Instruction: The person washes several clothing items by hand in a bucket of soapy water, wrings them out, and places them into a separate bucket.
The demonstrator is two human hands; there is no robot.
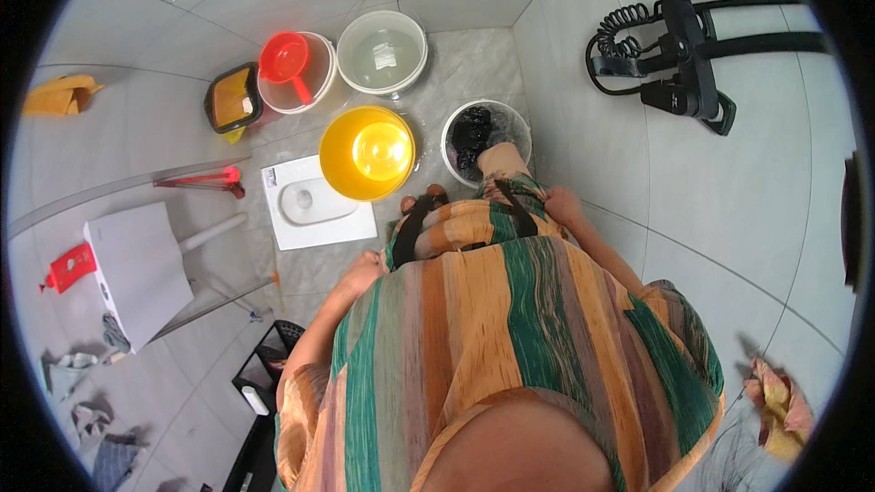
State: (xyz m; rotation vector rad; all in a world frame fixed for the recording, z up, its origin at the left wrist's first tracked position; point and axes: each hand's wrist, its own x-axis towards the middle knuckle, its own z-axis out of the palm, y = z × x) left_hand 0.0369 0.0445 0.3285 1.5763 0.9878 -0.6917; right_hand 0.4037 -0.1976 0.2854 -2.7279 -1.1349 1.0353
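My left hand [364, 266] is at the side of my striped trousers [458, 229], its fingers curled at the cloth. My right hand [563, 205], slightly blurred, is at the trousers' other side, by the raised leg. One bare foot stands in a white bucket [526, 143] that holds water and dark wet cloth [472, 133]. The other foot, in a dark sandal [437, 197], is on the floor. Left of the bucket a yellow plastic basin [330, 157] overlaps the edge of a white squat toilet [366, 225]. Whether either hand grips the cloth is hard to tell.
A bucket of water [381, 72] and a white bucket with a red dipper [284, 58] stand by the back wall, beside a black-rimmed container [234, 99]. A shower fixture [683, 55] is on the right wall. A white cistern [140, 273] and a black rack [256, 362] are at left.
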